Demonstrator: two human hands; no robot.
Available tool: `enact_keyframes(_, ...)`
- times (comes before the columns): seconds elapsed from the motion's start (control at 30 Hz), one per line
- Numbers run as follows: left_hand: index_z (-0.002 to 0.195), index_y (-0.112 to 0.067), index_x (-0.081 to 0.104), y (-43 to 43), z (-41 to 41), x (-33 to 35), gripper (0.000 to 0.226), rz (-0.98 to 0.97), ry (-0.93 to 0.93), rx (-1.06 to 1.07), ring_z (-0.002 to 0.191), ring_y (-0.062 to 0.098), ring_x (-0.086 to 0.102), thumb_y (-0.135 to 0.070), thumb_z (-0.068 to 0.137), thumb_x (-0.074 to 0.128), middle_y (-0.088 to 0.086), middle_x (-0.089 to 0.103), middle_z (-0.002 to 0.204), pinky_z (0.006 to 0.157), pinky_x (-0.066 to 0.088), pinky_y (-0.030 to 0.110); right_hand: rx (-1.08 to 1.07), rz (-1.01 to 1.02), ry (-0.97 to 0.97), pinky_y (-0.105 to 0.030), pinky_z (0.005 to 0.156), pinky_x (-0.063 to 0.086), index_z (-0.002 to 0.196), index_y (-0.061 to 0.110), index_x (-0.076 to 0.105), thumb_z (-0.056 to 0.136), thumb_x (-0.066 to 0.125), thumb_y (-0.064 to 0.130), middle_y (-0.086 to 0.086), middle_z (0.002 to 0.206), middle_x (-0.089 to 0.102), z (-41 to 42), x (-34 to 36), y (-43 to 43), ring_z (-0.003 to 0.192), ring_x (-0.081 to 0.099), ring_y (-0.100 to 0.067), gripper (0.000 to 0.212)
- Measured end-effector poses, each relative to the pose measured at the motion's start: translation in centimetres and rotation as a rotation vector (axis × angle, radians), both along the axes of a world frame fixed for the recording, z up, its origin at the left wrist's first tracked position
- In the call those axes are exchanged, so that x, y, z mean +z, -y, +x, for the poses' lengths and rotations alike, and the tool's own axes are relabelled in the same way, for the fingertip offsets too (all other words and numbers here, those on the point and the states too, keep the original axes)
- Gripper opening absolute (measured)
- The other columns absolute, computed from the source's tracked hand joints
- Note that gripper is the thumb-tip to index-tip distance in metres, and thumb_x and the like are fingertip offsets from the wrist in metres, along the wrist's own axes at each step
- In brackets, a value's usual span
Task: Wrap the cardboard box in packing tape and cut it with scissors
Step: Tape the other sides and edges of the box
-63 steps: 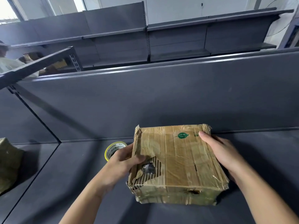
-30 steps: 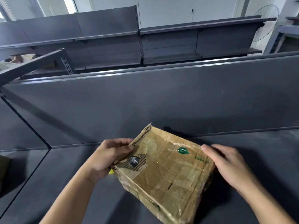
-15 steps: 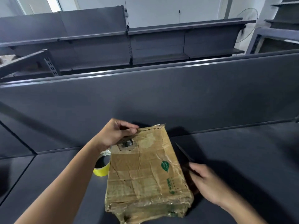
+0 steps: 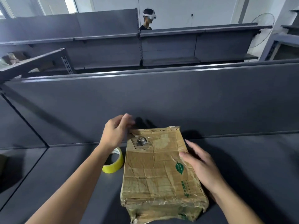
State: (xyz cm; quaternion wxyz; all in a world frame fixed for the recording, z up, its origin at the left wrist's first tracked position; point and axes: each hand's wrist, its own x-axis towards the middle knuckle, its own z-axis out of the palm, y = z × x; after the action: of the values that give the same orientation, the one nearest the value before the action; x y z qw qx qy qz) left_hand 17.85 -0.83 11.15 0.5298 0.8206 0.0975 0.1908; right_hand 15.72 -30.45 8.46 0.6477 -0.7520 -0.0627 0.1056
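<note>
Box: cardboard box (image 4: 159, 173) lies flat near the worktop (image 4: 56, 175) front edge, worn, old tape on it.
Left hand (image 4: 114, 132): grip pinched on the box's far-left corner.
Right hand (image 4: 201, 167): fingers spread, resting on the right side, clamping nothing.
Tape roll (image 4: 113, 162): yellow, just beside the box's left side, untouched.
Progress: wrapping not started; taping and cutting remain.
Scissors: not visible.
</note>
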Motion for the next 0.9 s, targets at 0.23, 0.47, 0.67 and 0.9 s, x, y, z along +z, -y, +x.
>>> enact_keyframes(0.23,0.157,-0.029,0.033,-7.1,-6.1,-7.7,0.144,0.527,-0.515,-0.088,0.138,0.032,0.042,-0.1,0.036,0.062,0.008,0.045,0.147,0.117,0.035,0.045,-0.023,0.024,-0.004,-0.005,0.071,0.047,0.132,0.035,0.061,0.092,0.071,0.019,0.021,0.113,0.072,0.4,-1.0,0.0,0.095,0.067,0.011,0.044)
enact_keyframes(0.47,0.152,-0.029,0.044,-5.7,-7.2,-9.7,0.119,0.33,-0.249,0.067,0.124,0.017,0.058,-0.061,0.048,0.092,-0.004,0.054,0.136,0.105,0.043,0.026,-0.024,-0.035,0.03,-0.003,0.072,0.046,0.128,0.033,0.063,0.091,0.071,0.016,0.027,0.103,0.07,0.5,-0.9,-0.1,0.09,0.065,0.017,0.041)
enact_keyframes(0.67,0.142,-0.032,0.053,-3.1,-8.7,-2.1,0.107,-0.139,0.132,0.013,0.116,0.008,0.067,-0.038,0.045,0.096,-0.008,0.07,0.126,0.091,0.052,0.015,0.016,-0.324,0.17,-0.018,0.09,0.043,0.137,0.035,0.057,0.084,0.074,0.047,0.026,0.123,0.057,0.3,1.0,0.4,0.117,0.054,0.002,0.057)
enact_keyframes(0.9,0.15,-0.033,0.043,4.0,-10.0,3.4,0.11,-0.122,0.291,-0.25,0.124,0.019,0.061,-0.023,0.053,0.095,0.005,0.061,0.131,0.099,0.053,0.03,0.109,0.018,0.45,-0.015,0.101,0.046,0.134,0.034,0.062,0.075,0.073,0.066,0.028,0.132,0.062,-1.7,5.9,-1.7,0.125,0.054,0.011,0.068)
